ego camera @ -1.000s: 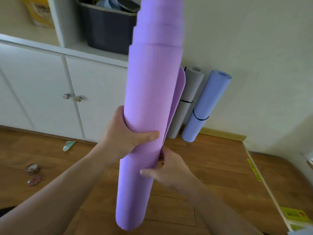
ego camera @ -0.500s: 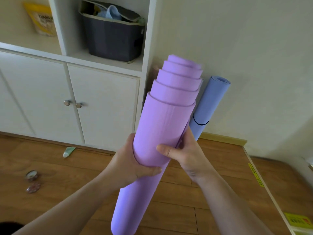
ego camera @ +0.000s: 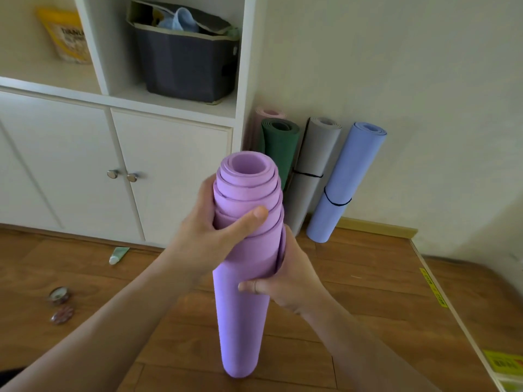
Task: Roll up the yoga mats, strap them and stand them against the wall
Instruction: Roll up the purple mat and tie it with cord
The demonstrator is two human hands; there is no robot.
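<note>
I hold the purple mat upright in front of me, its lower end resting on or just above the wooden floor; I cannot tell which. My left hand wraps the upper part, thumb curled over the stepped layers near the top. My right hand clamps the roll lower down, where the loose outer edge of the mat lies.

The roll has telescoped: the inner turns stick up in rings above the outer wrap. I judge the foam to be light, soft and springy, so it will give under my fingers and try to unwind if I let go. The best hold seems to be around the middle, over the free edge, squeezing evenly. No strap is on it yet.

Against the wall, beside the white cabinet, four mats stand already: pink, green, grey and blue. Black straps show on the grey and blue.

A yellow packet on the shelf carries print too blurred to read. The yellow labels on the board at right are also unreadable.
</note>
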